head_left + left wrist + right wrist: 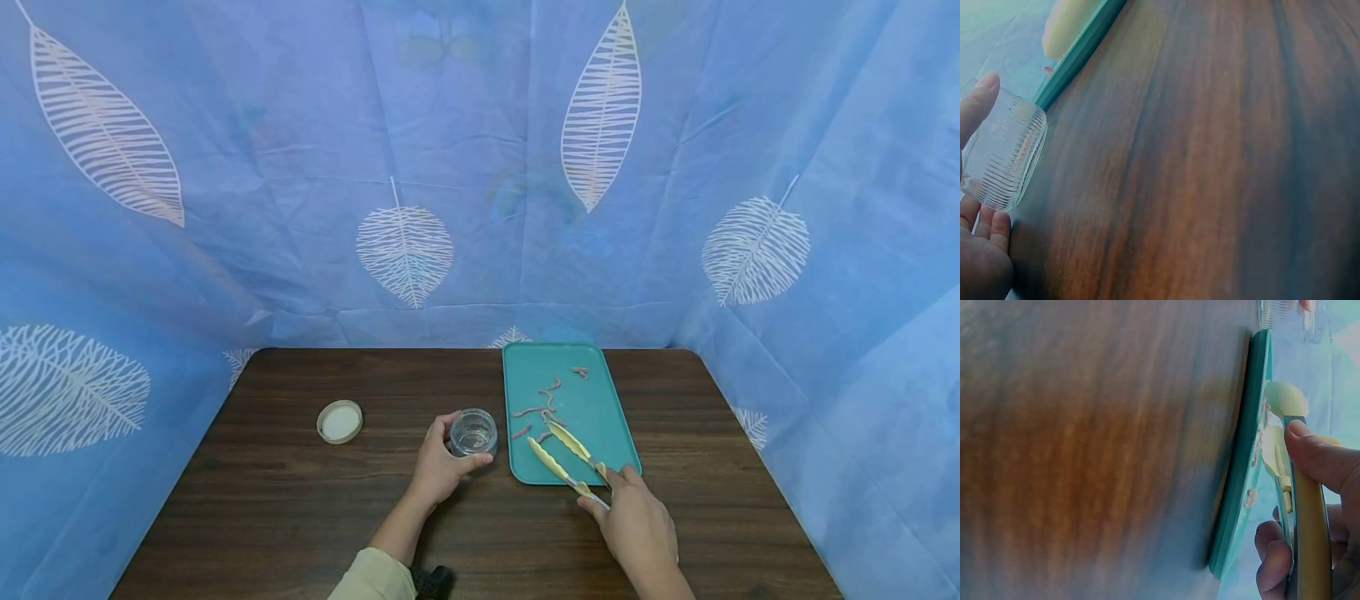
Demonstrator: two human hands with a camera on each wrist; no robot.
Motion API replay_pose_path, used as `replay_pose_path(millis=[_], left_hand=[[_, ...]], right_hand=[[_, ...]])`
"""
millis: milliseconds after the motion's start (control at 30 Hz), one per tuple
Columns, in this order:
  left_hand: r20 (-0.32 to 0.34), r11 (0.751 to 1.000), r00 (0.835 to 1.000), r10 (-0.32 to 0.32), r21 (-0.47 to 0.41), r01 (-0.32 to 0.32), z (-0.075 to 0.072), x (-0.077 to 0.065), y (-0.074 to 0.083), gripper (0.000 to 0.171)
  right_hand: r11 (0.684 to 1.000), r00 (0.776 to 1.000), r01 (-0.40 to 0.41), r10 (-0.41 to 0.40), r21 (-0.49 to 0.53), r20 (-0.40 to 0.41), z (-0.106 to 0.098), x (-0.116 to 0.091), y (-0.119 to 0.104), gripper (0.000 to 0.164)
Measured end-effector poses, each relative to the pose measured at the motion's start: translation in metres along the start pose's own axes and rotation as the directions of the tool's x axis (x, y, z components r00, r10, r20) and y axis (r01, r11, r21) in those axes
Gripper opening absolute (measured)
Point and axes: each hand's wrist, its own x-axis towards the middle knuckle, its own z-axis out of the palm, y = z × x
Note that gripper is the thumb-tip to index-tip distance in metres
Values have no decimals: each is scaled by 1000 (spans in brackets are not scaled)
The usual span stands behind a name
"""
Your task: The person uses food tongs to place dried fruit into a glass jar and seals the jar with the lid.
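My left hand [438, 468] curls its fingers and thumb around a clear ribbed jar [473, 432], which stands without a lid on the table; the left wrist view shows the jar's ribs [1013, 156] too. In my right hand [640, 518] is a pair of tongs [572, 468] with pale yellow tips, gripped by the handles. The tips are spread apart over the teal tray [600, 417], with nothing between them. Several pink worm-like strips [548, 400] lie scattered on the tray, some close beside the far tong tip.
A round lid [340, 422], white in the middle, lies on the dark wooden table [262, 500] left of the jar. The tray sits right of the jar. Blue cloth with white leaf prints [480, 167] hangs behind and at both sides.
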Motion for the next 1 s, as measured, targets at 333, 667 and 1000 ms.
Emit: replay_pose_path(millis=[333, 667, 1000], left_hand=[[7, 1000, 1000, 5, 5, -5, 0, 0, 0, 90], [-7, 1000, 1000, 8, 4, -8, 0, 1, -1, 91], [-5, 1000, 1000, 15, 5, -15, 1, 3, -2, 90]], right_hand=[[1000, 999, 28, -28, -3, -41, -12, -3, -10, 72], [996, 991, 83, -80, 18, -109, -16, -1, -37, 70], [991, 983, 129, -124, 30, -137, -12, -2, -64, 65]])
